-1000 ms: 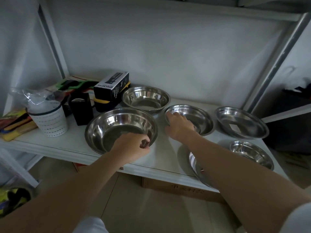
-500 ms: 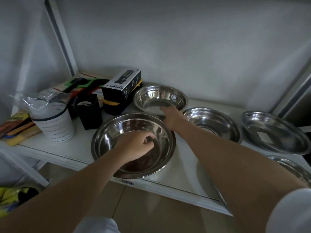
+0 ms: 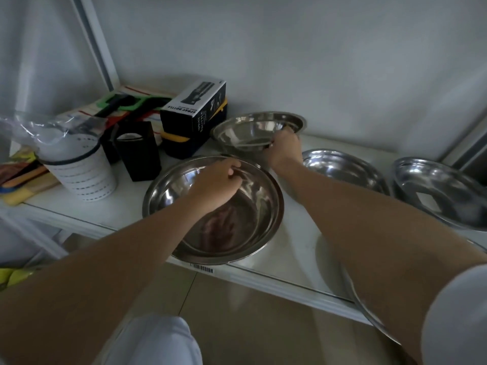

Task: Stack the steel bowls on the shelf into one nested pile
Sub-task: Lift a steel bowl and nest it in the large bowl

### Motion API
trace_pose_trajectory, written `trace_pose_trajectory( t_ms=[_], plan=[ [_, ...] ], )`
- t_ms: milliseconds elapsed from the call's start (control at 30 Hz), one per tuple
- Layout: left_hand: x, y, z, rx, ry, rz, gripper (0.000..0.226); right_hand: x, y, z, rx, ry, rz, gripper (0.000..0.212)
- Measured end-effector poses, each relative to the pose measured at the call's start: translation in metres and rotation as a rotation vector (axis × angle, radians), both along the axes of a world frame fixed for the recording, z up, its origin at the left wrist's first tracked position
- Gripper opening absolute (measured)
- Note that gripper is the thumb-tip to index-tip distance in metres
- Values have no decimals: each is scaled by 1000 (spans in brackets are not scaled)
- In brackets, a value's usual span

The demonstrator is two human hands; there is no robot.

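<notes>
Several steel bowls sit on a white shelf (image 3: 290,259). The largest bowl (image 3: 253,222) lies at the front edge, slightly overhanging it; my left hand (image 3: 214,184) hovers curled over its middle, holding nothing that I can see. Behind it, a smaller bowl (image 3: 250,130) is tilted up off the shelf, and my right hand (image 3: 283,148) grips its near right rim. A middle bowl (image 3: 340,167) and a wide right bowl (image 3: 442,191) rest further right. My right forearm hides most of another bowl's rim (image 3: 369,314) at the lower right.
At the back left stand a black spray bottle box (image 3: 195,111), a small black container (image 3: 139,151), a white perforated cup (image 3: 81,172) with a plastic bag, and coloured utensils (image 3: 121,104). A shelf post (image 3: 92,40) rises at the left; the wall is close behind.
My right hand moved from the middle bowl's rim to the back bowl, took hold of its rim and tilted it up. My left hand shifted over the large bowl. The view moved closer.
</notes>
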State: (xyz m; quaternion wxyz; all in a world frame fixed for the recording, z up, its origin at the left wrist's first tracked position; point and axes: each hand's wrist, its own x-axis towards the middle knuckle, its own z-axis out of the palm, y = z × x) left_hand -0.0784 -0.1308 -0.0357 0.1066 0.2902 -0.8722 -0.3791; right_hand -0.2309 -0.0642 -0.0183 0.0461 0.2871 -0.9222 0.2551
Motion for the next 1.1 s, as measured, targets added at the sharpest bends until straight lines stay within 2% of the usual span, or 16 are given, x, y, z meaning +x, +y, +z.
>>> trace_pose_trajectory(
  t_ms=[133, 200, 300, 367, 433, 500, 567, 633, 700, 767, 833, 933, 1100],
  plan=[
    [-2, -2, 11, 175, 111, 78, 30, 1, 2, 19, -51, 164, 40, 31],
    [-3, -2, 21, 261, 179, 121, 33, 6, 12, 28, -96, 209, 72, 25],
    [0, -1, 46, 530, 411, 315, 24, 22, 33, 38, -196, 246, 146, 17],
    [8, 0, 65, 626, 582, 425, 27, 37, 47, 44, -256, 243, 192, 16],
    [20, -3, 76, 694, 702, 502, 21, 52, 57, 49, -288, 208, 237, 16],
    [35, -9, 81, 711, 686, 554, 10, 68, 67, 53, -284, 193, 292, 15],
    [52, -20, 77, 722, 591, 610, 27, 83, 75, 56, -275, 201, 373, 11],
    [70, -27, 72, 739, 560, 634, 33, 96, 78, 60, -306, 137, 401, 18],
    [84, -29, 67, 737, 542, 643, 32, 99, 72, 61, -441, -47, 286, 25],
    [94, -28, 60, 681, 487, 654, 28, 96, 64, 61, -583, -367, 62, 38],
    [102, -24, 50, 605, 413, 625, 23, 93, 61, 53, -471, -550, -88, 49],
    [110, -19, 34, 520, 354, 592, 25, 106, 70, 36, -238, -463, -95, 39],
    [115, -21, 21, 339, 317, 563, 44, 103, 80, 19, -231, -503, -123, 30]
  ],
)
